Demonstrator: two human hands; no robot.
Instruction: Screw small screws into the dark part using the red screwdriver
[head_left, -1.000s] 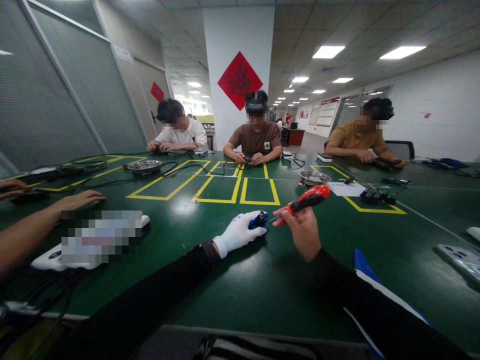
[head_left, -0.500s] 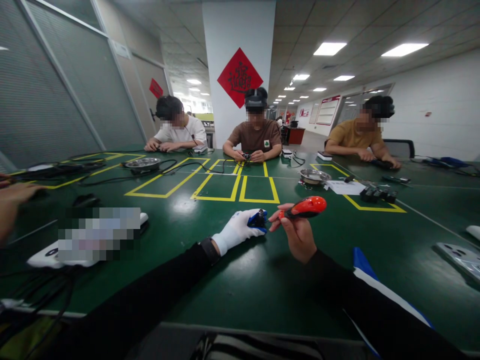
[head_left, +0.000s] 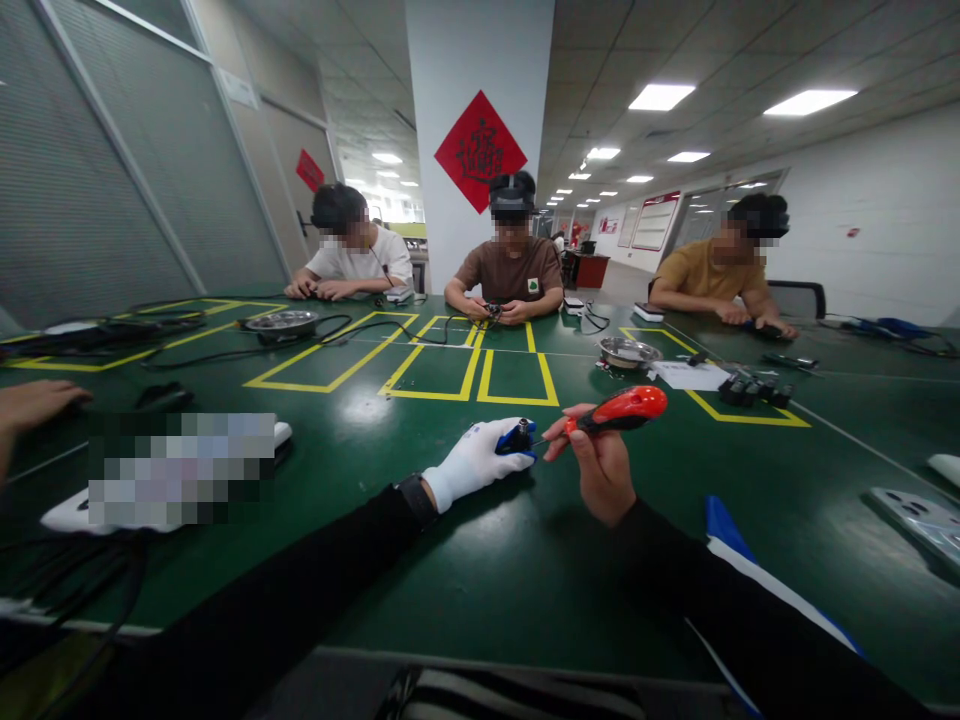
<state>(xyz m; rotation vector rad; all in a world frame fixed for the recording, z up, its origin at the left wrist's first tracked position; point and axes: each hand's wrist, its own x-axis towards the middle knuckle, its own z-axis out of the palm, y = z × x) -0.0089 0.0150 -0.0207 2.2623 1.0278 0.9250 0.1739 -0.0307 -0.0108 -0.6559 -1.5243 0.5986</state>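
My left hand [head_left: 480, 455], in a white glove with blue fingertips, is closed around a small black part [head_left: 519, 437] with a shiny metal cylinder standing up from it. The part's exact kind does not show. My bare right hand [head_left: 600, 465] grips a screwdriver [head_left: 626, 408] by its red and black handle, which points up to the right. The thin shaft runs left toward the black part, and I cannot tell whether its tip touches it. Right of my right forearm lies a white and blue glove [head_left: 731, 530] on the green table [head_left: 420, 600].
Three people sit across the table. A co-worker's hand [head_left: 37, 405] is at the left edge. Metal bowls [head_left: 630, 352], a white paper [head_left: 690, 375], several black blocks [head_left: 754, 388] and a phone [head_left: 919, 520] lie about. Cables [head_left: 82, 570] are bunched at the lower left.
My right hand and the screwdriver have shifted slightly right, away from the black part, and more of the shaft shows. My left hand stays nearly where it was.
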